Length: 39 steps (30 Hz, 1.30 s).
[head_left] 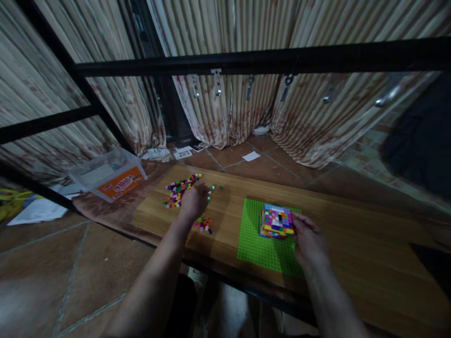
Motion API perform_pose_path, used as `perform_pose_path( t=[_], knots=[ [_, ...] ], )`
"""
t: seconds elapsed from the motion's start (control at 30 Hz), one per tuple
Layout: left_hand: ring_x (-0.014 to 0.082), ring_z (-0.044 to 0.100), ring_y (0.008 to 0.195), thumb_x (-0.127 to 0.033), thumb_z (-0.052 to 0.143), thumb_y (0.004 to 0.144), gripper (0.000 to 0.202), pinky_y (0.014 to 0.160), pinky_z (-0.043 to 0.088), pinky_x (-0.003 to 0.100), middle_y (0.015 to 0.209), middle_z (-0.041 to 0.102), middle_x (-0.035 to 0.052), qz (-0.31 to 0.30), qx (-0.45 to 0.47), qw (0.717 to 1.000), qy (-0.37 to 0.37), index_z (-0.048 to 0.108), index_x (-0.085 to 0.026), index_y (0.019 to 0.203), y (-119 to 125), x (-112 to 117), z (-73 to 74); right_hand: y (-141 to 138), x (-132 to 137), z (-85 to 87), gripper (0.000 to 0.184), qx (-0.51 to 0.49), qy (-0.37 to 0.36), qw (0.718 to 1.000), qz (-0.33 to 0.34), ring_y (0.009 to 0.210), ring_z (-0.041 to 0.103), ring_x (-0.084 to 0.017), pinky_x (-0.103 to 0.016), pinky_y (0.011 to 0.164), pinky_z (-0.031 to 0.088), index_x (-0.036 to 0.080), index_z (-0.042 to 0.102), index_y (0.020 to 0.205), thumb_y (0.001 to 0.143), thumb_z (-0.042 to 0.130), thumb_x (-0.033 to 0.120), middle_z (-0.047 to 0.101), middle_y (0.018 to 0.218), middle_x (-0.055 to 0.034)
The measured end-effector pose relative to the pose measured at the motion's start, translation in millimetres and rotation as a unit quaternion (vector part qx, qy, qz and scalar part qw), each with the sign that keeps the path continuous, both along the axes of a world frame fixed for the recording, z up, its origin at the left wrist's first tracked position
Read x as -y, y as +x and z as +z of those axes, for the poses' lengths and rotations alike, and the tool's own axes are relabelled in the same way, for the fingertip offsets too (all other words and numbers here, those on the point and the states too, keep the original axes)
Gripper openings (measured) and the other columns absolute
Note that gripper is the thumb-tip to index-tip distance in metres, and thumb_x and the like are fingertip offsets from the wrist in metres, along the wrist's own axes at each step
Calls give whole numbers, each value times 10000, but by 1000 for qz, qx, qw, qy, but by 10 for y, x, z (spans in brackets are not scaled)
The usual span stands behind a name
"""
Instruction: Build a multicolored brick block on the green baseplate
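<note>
On the green baseplate [250, 241] sits a boxy block of small, multicoloured toy bricks [277, 219]. My right hand [312, 241] is at the block's right side, its fingers bent against the corner. To the left, my left hand [193, 204] reaches down among loose toy bricks [179, 188] with its fingers curled in. Its fingertips are mostly hidden, and I cannot make out what is between them. A smaller group of loose bricks [203, 224] lies just below that hand, and a few single ones are scattered to its right.
The wooden tabletop [225, 202] carries the baseplate and bricks. A clear plastic bin [111, 176] with an orange label stands beyond its left end. A black metal bar [246, 63] with hooks crosses in front of striped curtains [232, 28]. Papers [251, 156] lie on the tiled floor.
</note>
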State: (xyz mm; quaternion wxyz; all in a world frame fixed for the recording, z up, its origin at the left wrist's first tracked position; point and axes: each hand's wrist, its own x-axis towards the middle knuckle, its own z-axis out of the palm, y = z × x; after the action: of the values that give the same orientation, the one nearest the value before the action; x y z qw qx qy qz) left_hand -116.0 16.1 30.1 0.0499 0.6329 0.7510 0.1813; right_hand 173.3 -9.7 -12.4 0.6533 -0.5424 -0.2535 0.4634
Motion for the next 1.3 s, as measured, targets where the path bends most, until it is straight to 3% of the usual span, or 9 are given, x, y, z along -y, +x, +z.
perform_pose_path(
  t=[0.33, 0.5, 0.7, 0.77, 0.83, 0.97, 1.1, 1.2, 1.3],
  knots=[
    [259, 639, 990, -183, 505, 791, 258, 871, 458, 324, 972, 699, 149, 1, -53, 999, -11, 676, -134, 978, 74, -42, -175, 34, 19, 5, 150, 16, -21, 1000, 15, 480, 544, -110, -211, 408, 356, 211, 715, 695, 549, 705, 247, 677, 622, 19],
    [279, 649, 965, -136, 480, 791, 255, 854, 478, 364, 942, 699, 160, 7, -50, 998, -31, 679, -118, 950, 95, -20, -197, 31, 20, 1, 151, 7, -22, 1000, 18, 495, 552, -113, -216, 430, 369, 207, 707, 700, 557, 708, 255, 665, 613, 22],
    [248, 660, 964, -119, 494, 801, 245, 859, 481, 344, 929, 716, 129, 1, -18, 999, -28, 685, -145, 951, 147, -24, -124, 32, 0, -35, 172, 14, 6, 1000, 21, 568, 579, -125, -252, 529, 443, 204, 703, 706, 564, 738, 295, 676, 685, 12],
    [220, 668, 926, -135, 516, 801, 199, 842, 493, 324, 890, 725, 97, -40, 66, 997, -9, 687, -160, 900, 214, -24, -97, 22, -15, -11, 190, 31, 17, 999, -12, 619, 593, -138, -276, 597, 467, 202, 700, 716, 564, 751, 304, 676, 706, 8],
    [195, 670, 891, -155, 551, 794, 142, 824, 509, 311, 880, 727, 80, -111, 220, 969, 22, 674, -157, 863, 339, 0, -79, -1, -19, 53, 203, 84, 48, 993, -67, 660, 595, -142, -291, 660, 472, 197, 698, 746, 597, 751, 324, 676, 731, 1],
    [172, 670, 825, -202, 623, 769, 131, 773, 541, 304, 892, 717, 71, -200, 447, 871, 47, 645, -142, 883, 700, 157, -25, -88, 47, 274, 192, 209, 149, 960, -113, 725, 602, -157, -306, 719, 476, 197, 694, 824, 735, 677, 366, 674, 773, -22],
    [152, 667, 796, -211, 657, 765, 182, 770, 548, 297, 874, 697, 49, -240, 557, 794, 31, 643, -150, 936, 988, 346, 103, -181, 178, 496, 145, 271, 218, 937, 20, 771, 604, -159, -295, 720, 475, 224, 706, 867, 799, 641, 335, 666, 833, -22],
    [140, 657, 825, -191, 642, 784, 205, 795, 540, 287, 881, 678, 42, -261, 571, 777, 32, 628, -159, 986, 1088, 419, 184, -217, 248, 598, 135, 317, 240, 909, 123, 789, 602, -154, -287, 710, 472, 252, 714, 914, 806, 650, 300, 650, 854, -15],
    [133, 647, 841, -173, 624, 794, 217, 792, 538, 274, 899, 657, 40, -275, 567, 775, 44, 603, -166, 1009, 1131, 443, 211, -235, 268, 634, 126, 326, 247, 898, 161, 792, 613, -157, -289, 700, 480, 267, 724, 907, 810, 647, 290, 655, 858, -17]
  ],
)
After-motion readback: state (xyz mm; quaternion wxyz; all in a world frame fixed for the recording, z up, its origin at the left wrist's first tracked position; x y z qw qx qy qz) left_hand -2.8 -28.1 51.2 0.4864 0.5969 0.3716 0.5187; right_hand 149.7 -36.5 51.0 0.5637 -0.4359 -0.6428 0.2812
